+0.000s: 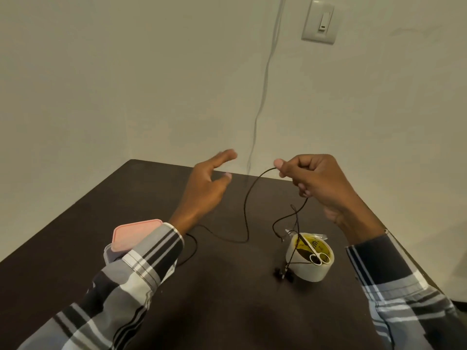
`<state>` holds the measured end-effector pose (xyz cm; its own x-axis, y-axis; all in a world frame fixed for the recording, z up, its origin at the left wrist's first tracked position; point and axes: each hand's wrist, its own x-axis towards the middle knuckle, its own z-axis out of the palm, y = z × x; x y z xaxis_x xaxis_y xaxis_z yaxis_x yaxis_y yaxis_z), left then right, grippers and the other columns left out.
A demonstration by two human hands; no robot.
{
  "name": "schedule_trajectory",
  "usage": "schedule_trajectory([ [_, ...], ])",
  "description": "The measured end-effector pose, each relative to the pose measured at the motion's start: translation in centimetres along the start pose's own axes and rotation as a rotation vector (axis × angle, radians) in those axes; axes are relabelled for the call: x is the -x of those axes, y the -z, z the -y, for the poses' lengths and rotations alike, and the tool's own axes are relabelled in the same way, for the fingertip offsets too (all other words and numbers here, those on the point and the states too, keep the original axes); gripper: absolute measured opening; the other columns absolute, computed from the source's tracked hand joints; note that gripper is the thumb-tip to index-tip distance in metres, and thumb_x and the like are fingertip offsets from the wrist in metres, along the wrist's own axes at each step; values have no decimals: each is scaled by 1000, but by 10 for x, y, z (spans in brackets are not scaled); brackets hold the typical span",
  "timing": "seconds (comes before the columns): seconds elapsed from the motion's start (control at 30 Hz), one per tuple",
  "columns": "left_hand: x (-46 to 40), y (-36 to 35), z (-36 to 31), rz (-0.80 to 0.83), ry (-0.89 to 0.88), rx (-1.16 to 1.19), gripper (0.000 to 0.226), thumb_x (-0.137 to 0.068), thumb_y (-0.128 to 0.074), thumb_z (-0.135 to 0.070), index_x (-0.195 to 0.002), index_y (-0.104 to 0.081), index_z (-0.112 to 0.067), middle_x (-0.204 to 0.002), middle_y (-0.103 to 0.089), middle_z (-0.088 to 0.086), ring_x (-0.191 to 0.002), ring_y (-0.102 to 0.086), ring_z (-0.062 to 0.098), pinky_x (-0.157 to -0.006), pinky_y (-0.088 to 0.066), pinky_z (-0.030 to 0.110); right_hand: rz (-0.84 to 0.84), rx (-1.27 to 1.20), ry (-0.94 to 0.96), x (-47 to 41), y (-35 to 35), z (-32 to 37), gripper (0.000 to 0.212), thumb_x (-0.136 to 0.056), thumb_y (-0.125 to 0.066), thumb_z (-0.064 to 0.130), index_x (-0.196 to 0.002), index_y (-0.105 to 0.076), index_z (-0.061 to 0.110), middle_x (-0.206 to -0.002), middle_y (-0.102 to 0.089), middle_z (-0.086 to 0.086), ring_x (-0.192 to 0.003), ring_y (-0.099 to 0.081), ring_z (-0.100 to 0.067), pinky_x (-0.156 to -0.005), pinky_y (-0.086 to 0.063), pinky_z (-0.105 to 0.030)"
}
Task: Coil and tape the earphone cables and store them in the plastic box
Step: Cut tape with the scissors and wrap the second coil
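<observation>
A thin black earphone cable (246,210) runs loose across the dark table. My right hand (316,183) is raised above the table and pinches the cable between thumb and fingers. From there one strand drops to the earbuds (284,274), which lie beside a roll of clear tape (309,258). The other strand sags to the table and passes under my left wrist. My left hand (206,188) hovers open with fingers spread, holding nothing. A plastic box with a pink lid (134,236) sits at the left, partly hidden by my left sleeve.
Small scissors (317,256) rest inside the tape roll's core. The dark table (227,311) ends at a pale wall, down which a white cord (262,97) hangs. A wall switch (319,21) is at the upper right.
</observation>
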<state>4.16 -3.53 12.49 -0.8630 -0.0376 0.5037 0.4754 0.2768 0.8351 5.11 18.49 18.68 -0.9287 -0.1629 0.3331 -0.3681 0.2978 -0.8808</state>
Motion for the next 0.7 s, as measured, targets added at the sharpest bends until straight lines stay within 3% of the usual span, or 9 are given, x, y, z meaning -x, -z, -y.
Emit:
schedule_trajectory([
  [0.07, 4, -13, -22, 99, -112, 21, 25, -97, -62, -25, -120, -70, -23, -126, -68, -13, -126, -55, -1, -111, -41, 30, 34, -19, 12, -1, -11, 0, 41, -81, -76, 39, -81, -73, -1, -50, -44, 1, -45, -35, -8, -47, -32, -20],
  [0.13, 5, -20, -35, 151, -148, 3, 23, -93, -66, -32, -110, -76, -21, -104, -76, -8, -102, -67, -2, -95, -51, 23, 49, -48, 17, 0, -19, 0, 44, -80, -75, 41, -82, -73, -3, -49, -45, 1, -45, -34, -7, -46, -29, -21],
  [0.23, 1, -18, -36, 44, -166, -66, 15, -92, -68, -28, -95, -79, -18, -76, -75, -6, -73, -68, -2, -72, -47, 11, 38, -41, 10, 1, -18, -1, 37, -86, -72, 41, -77, -74, 5, -49, -45, 1, -45, -36, -8, -47, -31, -21],
  [0.4, -7, 4, -21, -226, -62, 19, 13, -92, -68, -24, -82, -76, -23, -73, -74, -6, -83, -71, 6, -87, -52, 19, 41, -5, -22, 3, -2, -5, 31, -83, -76, 39, -78, -75, 8, -52, -50, 4, -48, -41, -7, -49, -37, -17],
  [0.5, -12, 21, -12, -395, 31, 78, 14, -93, -67, -21, -82, -75, -19, -76, -74, -4, -85, -71, 4, -87, -52, 20, -5, -12, -26, 3, 11, -8, 31, -82, -77, 36, -80, -75, 6, -52, -53, 4, -48, -45, -7, -52, -42, -18],
  [0.6, -12, 31, -1, -353, 131, 10, 12, -94, -66, -21, -87, -73, -27, -82, -75, -8, -86, -69, 0, -79, -47, 14, -30, -25, -32, 0, 17, -8, 28, -83, -77, 34, -82, -75, 7, -53, -55, 4, -48, -48, -7, -56, -47, -21],
  [0.7, -8, 26, 9, -267, 155, -58, 13, -97, -62, -23, -98, -73, -30, -101, -75, -11, -104, -65, 0, -86, -46, 14, -6, -42, -29, -2, 10, -8, 29, -84, -76, 33, -84, -75, 4, -54, -56, 2, -48, -49, -8, -55, -47, -22],
])
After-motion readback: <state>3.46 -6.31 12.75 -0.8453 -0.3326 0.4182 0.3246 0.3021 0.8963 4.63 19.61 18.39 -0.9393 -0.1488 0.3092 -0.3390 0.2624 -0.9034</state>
